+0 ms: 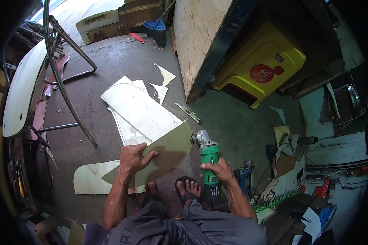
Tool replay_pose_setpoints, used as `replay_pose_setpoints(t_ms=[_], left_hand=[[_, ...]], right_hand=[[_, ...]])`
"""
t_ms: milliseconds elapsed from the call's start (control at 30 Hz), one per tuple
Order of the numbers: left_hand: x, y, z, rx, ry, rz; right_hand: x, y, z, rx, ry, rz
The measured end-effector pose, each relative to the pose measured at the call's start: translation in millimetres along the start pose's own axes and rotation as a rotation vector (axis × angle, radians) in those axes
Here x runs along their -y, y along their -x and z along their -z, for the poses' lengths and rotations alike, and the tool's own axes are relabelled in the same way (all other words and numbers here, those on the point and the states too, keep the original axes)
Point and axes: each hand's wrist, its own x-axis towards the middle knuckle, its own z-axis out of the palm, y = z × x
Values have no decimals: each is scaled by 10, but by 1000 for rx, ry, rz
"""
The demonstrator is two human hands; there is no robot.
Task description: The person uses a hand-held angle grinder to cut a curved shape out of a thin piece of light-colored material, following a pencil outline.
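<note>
My left hand point(135, 158) grips a curved, olive-grey board point(167, 151) by its straighter edge. In my right hand point(216, 171) is a green angle grinder point(209, 153) with a silver head, its disc beside the board's curved right edge; whether they touch I cannot tell. A pale curved board point(90, 179) lies on the floor under the held one. Beyond them lie overlapping white sheets point(131, 106), small triangular offcuts point(165, 75) and a utility knife point(188, 112). My sandalled feet point(188, 188) are just below the board.
At left stand a folding table point(22, 85) and bent metal tubing point(71, 106). A wooden panel point(194, 49) and a yellow plastic stool point(263, 57) are at upper right. A blue broom point(153, 25) is at the back; a power tool point(243, 179) and green coiled hose point(274, 202) are at right.
</note>
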Motion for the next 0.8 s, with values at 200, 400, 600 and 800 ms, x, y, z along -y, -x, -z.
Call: replay_pose_setpoints(t_ms=[200, 400, 600, 800], left_hand=[[-53, -11, 5, 32, -21, -7], [-39, 8, -35, -2, -15, -33], [-46, 18, -36, 2, -36, -43], [-33, 38, -36, 0, -49, -41]], right_hand=[[0, -21, 61, 19, 3, 30], [37, -45, 91, 33, 52, 44], [95, -40, 95, 35, 74, 46], [116, -31, 71, 29, 54, 12]])
